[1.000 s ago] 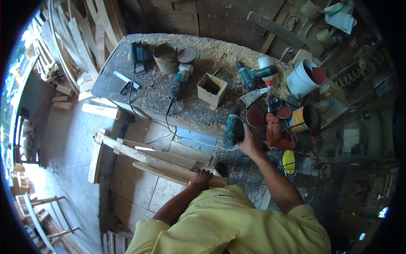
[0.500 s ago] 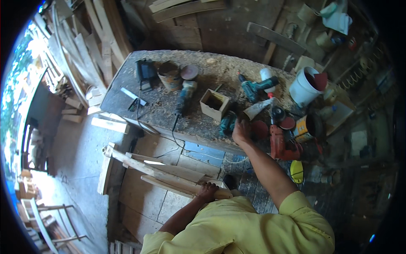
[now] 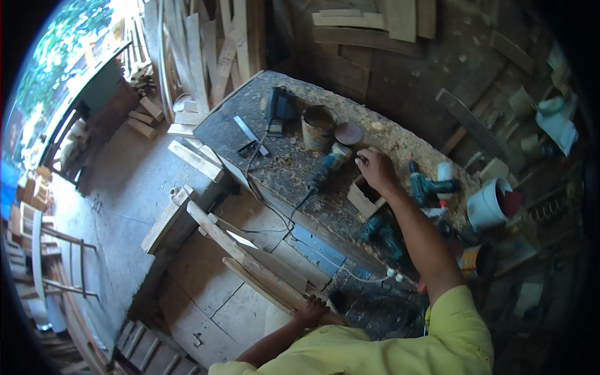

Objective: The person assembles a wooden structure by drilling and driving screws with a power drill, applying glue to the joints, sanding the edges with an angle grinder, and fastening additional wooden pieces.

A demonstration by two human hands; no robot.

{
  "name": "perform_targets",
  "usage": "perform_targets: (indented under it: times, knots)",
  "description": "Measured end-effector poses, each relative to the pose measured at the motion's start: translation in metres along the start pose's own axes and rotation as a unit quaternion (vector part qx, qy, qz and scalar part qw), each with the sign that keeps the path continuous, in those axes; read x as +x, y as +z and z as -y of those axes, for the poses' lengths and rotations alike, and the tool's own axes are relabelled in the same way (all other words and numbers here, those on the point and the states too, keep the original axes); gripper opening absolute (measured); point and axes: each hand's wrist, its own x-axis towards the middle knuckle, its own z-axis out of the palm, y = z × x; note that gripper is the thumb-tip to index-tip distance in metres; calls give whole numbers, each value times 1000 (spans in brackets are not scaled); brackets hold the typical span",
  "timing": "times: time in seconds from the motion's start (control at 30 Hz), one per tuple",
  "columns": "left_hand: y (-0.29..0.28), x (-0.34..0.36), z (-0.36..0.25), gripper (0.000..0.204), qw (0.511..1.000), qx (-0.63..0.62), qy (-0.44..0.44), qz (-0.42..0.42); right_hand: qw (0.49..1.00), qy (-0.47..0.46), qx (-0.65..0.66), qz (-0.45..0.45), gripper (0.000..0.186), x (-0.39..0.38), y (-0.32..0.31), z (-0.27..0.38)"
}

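Observation:
Low beside my body, my left hand [image 3: 312, 310] is wrapped round the end of a long, pale wooden workpiece [image 3: 253, 265] made of joined boards. My right hand [image 3: 378, 170] reaches over the workbench [image 3: 281, 178], above a small wooden box [image 3: 365, 198] that it partly covers. Its fingers are curled together; whether anything small is between them cannot be made out. Just left of that hand lies a corded grinder [image 3: 330, 167], and a round sanding disc [image 3: 349, 133] sits behind it. A green cordless drill [image 3: 431, 185] lies to the right of my forearm.
On the bench stand a rusty can [image 3: 319, 130], a dark floodlight-like device [image 3: 280, 111], a try square [image 3: 251, 135] and a white bucket [image 3: 489, 205]. Another green tool [image 3: 382, 234] is near the front edge. A cable [image 3: 294, 215] hangs down. Planks [image 3: 206, 56] lean behind.
My right hand has moved left and farther across the bench, from the near-edge tools to above the wooden box. The view has turned, shifting the bench rightward. My left hand keeps its hold.

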Motion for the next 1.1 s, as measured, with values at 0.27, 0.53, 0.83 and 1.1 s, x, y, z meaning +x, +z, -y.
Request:
perform_targets:
  times: [0.27, 0.53, 0.83, 1.1]
  knots:
    - [47, -5, -7, 44, 989, -13, 1, -147, 979, -23, -125, 158, 18, 216, 147, -24]
    - [84, 0, -18, 40, 951, -33, -54, -302, 872, 120, -313, 357, 19, 325, 288, -137]
    - [50, -7, -27, 36, 937, 15, -62, -342, 854, 290, -255, 350, 21, 284, 256, -64]
    - [73, 3, -15, 49, 970, -31, 5, -243, 976, -62, -102, 181, 35, 263, 126, -51]
